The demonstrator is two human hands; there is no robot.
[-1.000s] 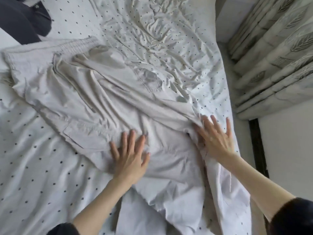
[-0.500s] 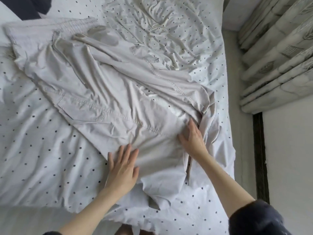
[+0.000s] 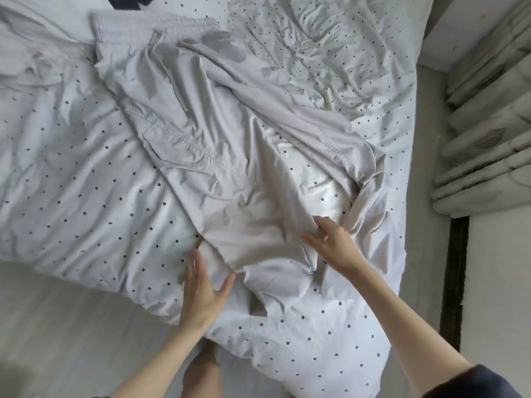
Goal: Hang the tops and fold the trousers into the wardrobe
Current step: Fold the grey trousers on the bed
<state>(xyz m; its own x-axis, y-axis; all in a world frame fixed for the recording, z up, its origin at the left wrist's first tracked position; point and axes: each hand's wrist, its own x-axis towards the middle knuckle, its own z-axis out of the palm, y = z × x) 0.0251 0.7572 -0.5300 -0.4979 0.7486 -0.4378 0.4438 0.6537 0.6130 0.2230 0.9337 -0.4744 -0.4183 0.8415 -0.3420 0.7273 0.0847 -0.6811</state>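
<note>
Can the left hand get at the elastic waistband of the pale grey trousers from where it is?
Probably not without leaning: left hand rests at the hem end, elastic waistband lies across the bed; nothing blocks it.

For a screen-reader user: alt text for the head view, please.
Two bare hands, left hand and right hand, rest open on pale grey trousers spread across a dotted white bedsheet. Curtains hang at right.

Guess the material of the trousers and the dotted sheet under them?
Trousers: looks like a light woven cotton or cotton blend, matte pale grey; sharp creases, stitched pocket seams, gathered elastic waistband.
Dotted sheet: likely thin cotton bedding, matte white with small dark dots; fine soft wrinkles. Exact fibre cannot be told from the look.
</note>
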